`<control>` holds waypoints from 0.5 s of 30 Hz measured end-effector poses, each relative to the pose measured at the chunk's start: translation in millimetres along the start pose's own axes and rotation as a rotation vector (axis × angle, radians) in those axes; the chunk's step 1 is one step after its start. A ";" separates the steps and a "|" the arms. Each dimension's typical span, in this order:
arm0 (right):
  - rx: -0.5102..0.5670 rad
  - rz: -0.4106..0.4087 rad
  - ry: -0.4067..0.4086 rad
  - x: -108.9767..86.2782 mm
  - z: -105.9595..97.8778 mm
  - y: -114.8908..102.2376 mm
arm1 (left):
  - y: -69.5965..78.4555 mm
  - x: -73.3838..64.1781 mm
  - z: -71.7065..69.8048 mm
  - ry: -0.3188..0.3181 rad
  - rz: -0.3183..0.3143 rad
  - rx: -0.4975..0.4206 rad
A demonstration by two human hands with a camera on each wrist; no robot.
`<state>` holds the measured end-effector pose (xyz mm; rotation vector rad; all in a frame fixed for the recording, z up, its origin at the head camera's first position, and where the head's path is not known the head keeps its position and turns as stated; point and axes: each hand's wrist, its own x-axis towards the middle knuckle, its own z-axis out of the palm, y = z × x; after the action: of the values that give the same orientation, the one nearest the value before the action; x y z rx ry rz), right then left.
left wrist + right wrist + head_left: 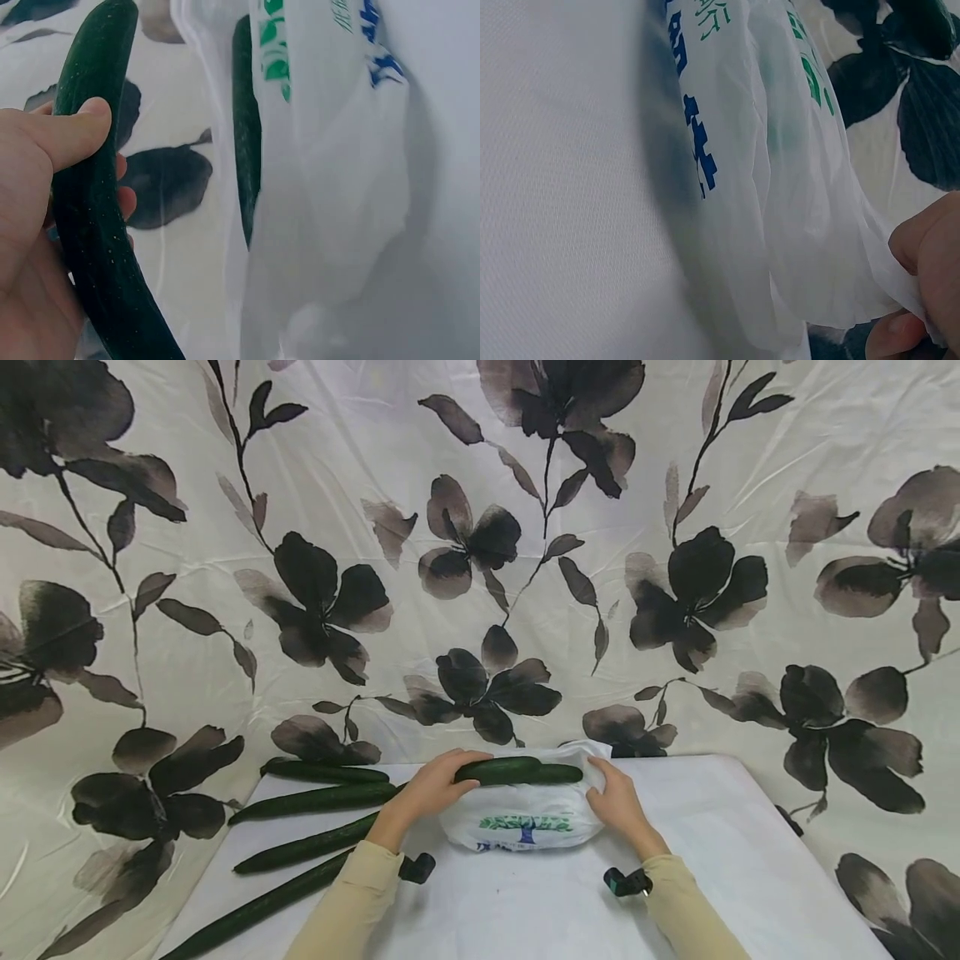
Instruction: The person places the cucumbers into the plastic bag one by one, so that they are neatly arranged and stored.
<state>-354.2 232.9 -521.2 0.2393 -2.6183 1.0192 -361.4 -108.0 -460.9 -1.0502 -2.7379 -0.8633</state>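
My left hand grips a long dark green cucumber, the thumb lying across it in the left wrist view. The cucumber's far end reaches over the mouth of a white plastic bag printed with a green and blue tree. Inside the bag's opening a second cucumber shows, partly hidden by the plastic. On the bag's right side my right hand pinches the rim between thumb and fingers, pulling the plastic taut in the right wrist view.
Several more cucumbers lie fanned out on the left of the white table, partly behind my left forearm. A cloth with dark flowers hangs behind the table. Small black devices sit at both wrists.
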 end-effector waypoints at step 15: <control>0.015 -0.049 0.008 0.0 -3.5 -1.2 | 22.1 37.8 14.5 -0.041 0.011 -0.040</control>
<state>-353.1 234.3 -518.0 0.2999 -2.5853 1.0210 -374.4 -64.5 -452.3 -1.1012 -2.7562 -0.9086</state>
